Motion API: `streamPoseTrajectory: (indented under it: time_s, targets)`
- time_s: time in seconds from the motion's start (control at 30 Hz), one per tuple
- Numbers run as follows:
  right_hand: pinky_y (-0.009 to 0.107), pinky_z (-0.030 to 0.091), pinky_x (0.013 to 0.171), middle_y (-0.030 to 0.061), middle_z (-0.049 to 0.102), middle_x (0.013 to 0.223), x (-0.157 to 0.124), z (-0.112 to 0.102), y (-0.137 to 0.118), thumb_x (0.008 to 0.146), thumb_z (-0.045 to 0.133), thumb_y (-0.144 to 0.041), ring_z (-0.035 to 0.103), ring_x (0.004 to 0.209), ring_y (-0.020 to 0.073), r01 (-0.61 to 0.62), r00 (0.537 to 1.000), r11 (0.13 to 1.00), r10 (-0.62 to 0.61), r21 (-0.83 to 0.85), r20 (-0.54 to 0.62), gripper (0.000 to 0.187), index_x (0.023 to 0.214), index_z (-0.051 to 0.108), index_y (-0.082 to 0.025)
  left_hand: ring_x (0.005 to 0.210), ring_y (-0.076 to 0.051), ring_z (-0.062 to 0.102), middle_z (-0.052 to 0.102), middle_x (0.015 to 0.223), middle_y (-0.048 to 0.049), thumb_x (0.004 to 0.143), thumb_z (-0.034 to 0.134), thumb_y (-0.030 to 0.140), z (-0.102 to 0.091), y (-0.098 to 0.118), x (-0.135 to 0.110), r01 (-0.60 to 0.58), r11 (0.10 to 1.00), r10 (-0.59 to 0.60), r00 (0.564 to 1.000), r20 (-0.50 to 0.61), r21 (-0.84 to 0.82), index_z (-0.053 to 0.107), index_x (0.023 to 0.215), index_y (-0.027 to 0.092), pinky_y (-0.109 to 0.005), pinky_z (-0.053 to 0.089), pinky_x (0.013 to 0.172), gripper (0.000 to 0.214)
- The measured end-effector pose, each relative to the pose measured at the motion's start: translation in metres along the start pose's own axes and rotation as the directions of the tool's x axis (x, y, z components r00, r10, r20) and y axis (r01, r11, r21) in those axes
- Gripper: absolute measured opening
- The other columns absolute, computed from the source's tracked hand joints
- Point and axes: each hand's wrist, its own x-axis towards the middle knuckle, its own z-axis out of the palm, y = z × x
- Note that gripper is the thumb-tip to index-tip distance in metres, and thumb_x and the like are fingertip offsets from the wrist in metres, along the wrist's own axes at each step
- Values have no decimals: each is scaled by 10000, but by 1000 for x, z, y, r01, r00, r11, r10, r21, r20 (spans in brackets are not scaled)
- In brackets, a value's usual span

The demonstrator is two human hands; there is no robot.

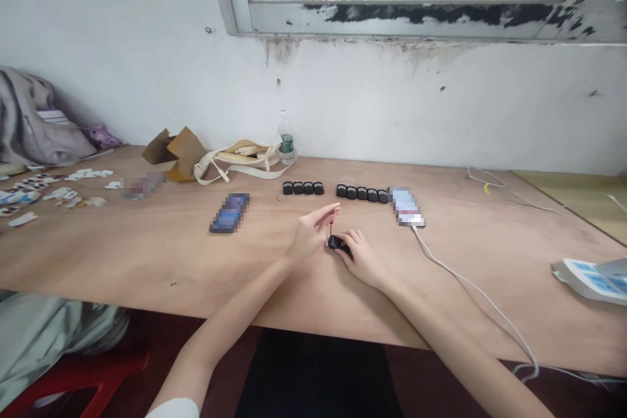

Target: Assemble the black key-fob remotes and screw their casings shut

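My right hand [361, 256] rests on the wooden table [147, 255] with its fingers closed round a small black part [337, 243]. My left hand [312, 234] pinches a thin red-handled tool [332, 227], its tip standing on the black part. Beyond my hands lie two rows of similar small black parts: one row [303, 188] on the left and a second row [362, 193] on the right.
A dark phone [230, 213] lies left of centre. A second phone [406, 207] on the right is plugged into a white cable [465, 281]. A cloth bag [240, 158], water bottle [287, 142], cardboard box [174, 152] stand at the back. Small cards [44, 191] lie far left.
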Motion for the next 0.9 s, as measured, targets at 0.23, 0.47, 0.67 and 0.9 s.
streamPoseTrajectory:
  time_s: [0.23, 0.47, 0.67, 0.9]
  targets:
    - [463, 485, 849, 84, 573, 1028, 1, 1, 1, 912, 479, -215, 521, 987, 263, 24, 1000, 1000, -24, -4, -5, 275, 1183, 515, -245, 758, -102, 593, 538, 865, -7, 788, 697, 307, 7, 0, -3, -83, 976, 121, 975, -186, 201, 709, 923, 240, -238, 530, 738, 152]
    - [446, 480, 859, 85, 565, 1055, 1, 1, 1, 913, 486, -229, 516, 993, 256, 8, 1000, 1000, -8, -14, 10, 234, 1144, 523, -240, 741, -105, 602, 524, 807, -6, 827, 650, 291, 7, -1, 2, -29, 994, 50, 976, -214, 103, 705, 1016, 235, -223, 540, 715, 204]
    - [442, 475, 871, 87, 567, 1076, 1, 1, 1, 916, 478, -219, 510, 1002, 253, 12, 1000, 1000, -12, -28, 20, 222, 1133, 525, -231, 758, -108, 614, 585, 857, -27, 877, 574, 257, 2, 0, 4, -52, 997, 59, 989, -136, 51, 654, 1126, 220, -237, 548, 752, 265]
    - [454, 485, 859, 85, 570, 1070, 0, 1, 1, 917, 471, -214, 514, 1001, 258, 18, 1000, 1000, -18, -17, 14, 234, 1141, 529, -244, 836, -135, 625, 625, 963, -62, 894, 542, 259, 1, 4, 2, -57, 998, 59, 996, -68, 22, 653, 1077, 199, -288, 547, 816, 222]
